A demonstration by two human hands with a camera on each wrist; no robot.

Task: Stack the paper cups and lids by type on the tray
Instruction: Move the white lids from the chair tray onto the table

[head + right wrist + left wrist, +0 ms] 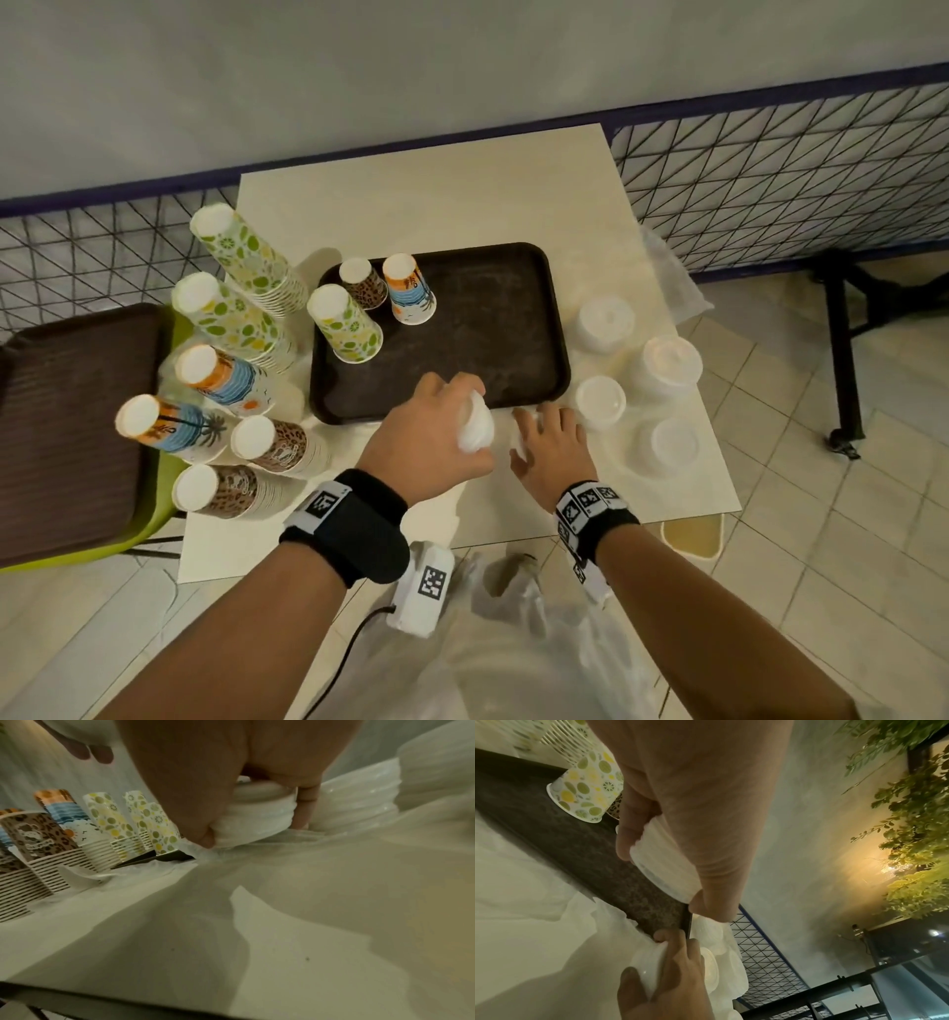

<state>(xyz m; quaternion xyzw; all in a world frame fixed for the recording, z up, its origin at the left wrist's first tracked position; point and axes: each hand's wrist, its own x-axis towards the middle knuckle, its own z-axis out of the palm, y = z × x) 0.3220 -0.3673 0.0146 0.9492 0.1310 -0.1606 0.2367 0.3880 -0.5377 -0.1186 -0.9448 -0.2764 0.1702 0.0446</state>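
A dark brown tray point(493, 329) lies mid-table. Three upside-down paper cups stand at its back left: a lemon-print cup point(345, 325), a leopard-print cup point(363, 282) and a beach-print cup point(409, 289). My left hand point(436, 437) hovers at the tray's near edge and grips a small stack of white lids point(475, 429), tilted on its side point(666, 862). Just to the right, my right hand point(549, 447) grips another stack of white lids point(254, 821) that stands on the table in crumpled clear wrap.
Tall stacks of printed cups point(241, 308) stand left of the tray. Several lid stacks in plastic wrap point(667, 365) stand at its right. A green chair point(77, 431) with another brown tray is at far left. A wire fence point(770, 169) runs behind the table point(462, 195).
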